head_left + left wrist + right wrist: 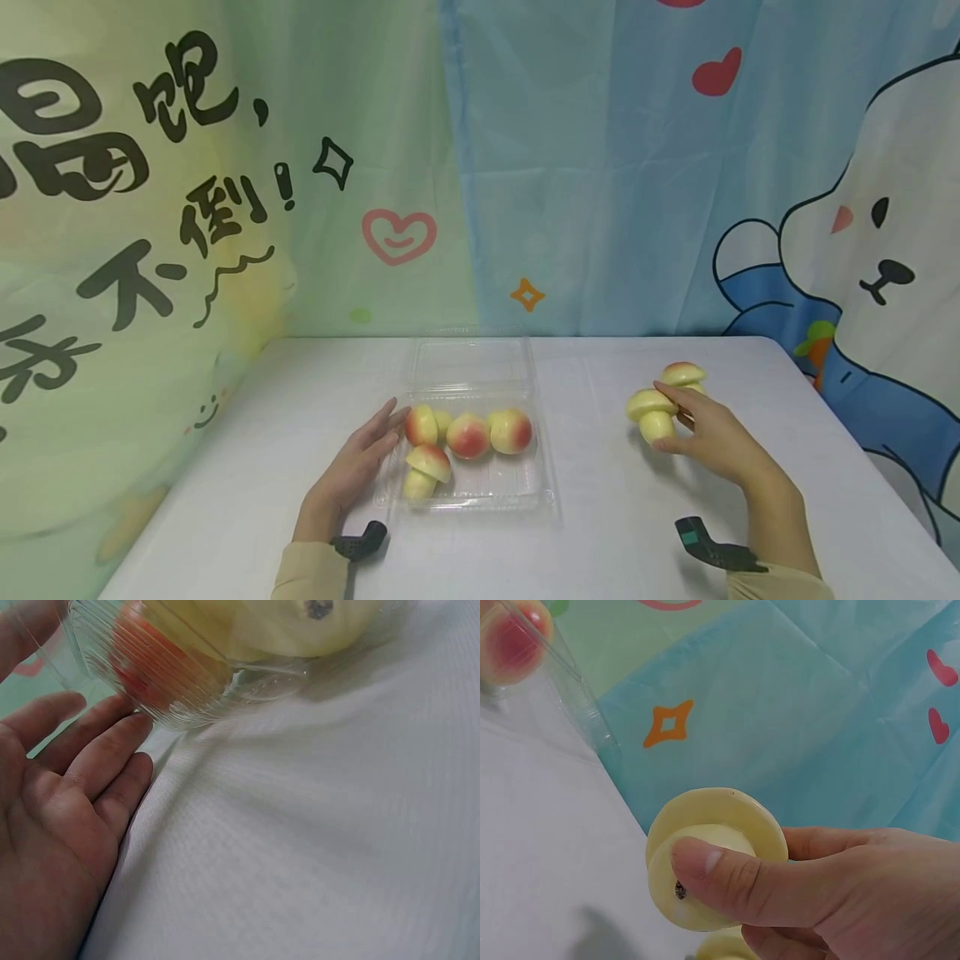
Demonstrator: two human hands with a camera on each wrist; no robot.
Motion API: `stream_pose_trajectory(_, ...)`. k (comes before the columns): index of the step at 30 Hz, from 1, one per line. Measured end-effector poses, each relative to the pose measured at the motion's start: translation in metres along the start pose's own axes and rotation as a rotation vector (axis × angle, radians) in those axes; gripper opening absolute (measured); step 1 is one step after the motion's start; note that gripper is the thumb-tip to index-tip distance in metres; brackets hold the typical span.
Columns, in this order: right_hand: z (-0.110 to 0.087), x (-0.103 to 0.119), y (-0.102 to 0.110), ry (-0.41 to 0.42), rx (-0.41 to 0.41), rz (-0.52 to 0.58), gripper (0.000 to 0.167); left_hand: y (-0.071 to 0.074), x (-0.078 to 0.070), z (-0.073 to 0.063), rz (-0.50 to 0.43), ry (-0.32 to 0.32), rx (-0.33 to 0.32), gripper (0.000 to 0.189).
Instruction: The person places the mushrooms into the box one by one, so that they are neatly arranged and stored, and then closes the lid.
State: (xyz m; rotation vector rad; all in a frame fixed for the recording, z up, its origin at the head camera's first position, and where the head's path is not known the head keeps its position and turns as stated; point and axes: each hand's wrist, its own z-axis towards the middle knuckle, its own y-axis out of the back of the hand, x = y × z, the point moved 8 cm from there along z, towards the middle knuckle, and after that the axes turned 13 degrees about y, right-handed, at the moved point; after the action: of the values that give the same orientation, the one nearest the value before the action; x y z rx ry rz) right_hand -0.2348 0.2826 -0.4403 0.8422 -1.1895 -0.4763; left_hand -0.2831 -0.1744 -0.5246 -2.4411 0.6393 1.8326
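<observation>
My right hand (pixel 716 433) pinches a toy mushroom (pixel 654 413) with a yellow stem and cap, held above the table at the right. In the right wrist view the thumb presses on the stem's end (pixel 697 900), which has a small dark mark. Behind it stands another mushroom (pixel 684 374) with a reddish cap. My left hand (pixel 360 458) rests at the left side of a clear plastic box (pixel 495 492), fingers extended, fingertips right at its ribbed wall (pixel 161 697). Inside the box lie several mushrooms with red-and-yellow caps, one of them (pixel 427 471) at the front left.
The box's clear lid (pixel 471 362) lies open toward the back of the white table (pixel 600 533). A printed curtain (pixel 570 167) hangs right behind the table and along its left side. A dark band (pixel 712 550) is on the right wrist, another (pixel 362 542) on the left.
</observation>
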Motion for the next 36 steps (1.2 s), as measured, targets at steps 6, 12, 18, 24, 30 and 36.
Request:
stream_pose_trajectory(6,0.0,0.011,0.003,0.031,-0.006,-0.01,0.09,0.0,0.001,0.0,0.008,0.022,-0.016,0.066)
stream_pose_trajectory(12,0.002,0.019,0.002,0.053,-0.009,-0.012,0.088,0.001,0.002,0.001,0.009,0.042,-0.025,0.067)
stream_pose_trajectory(18,0.006,0.026,-0.001,0.068,-0.006,0.003,0.087,0.001,0.003,0.002,0.001,0.051,-0.031,0.067)
stream_pose_trajectory(24,0.008,0.032,-0.002,0.087,-0.015,0.022,0.086,0.0,0.002,0.002,-0.011,0.049,-0.019,0.066)
stream_pose_trajectory(30,0.011,0.037,-0.004,0.117,-0.02,0.016,0.085,0.001,-0.001,0.0,0.001,0.026,-0.019,0.063)
stream_pose_trajectory(36,0.012,0.041,-0.007,0.13,-0.023,0.022,0.085,0.001,0.0,0.001,0.002,0.035,-0.022,0.063)
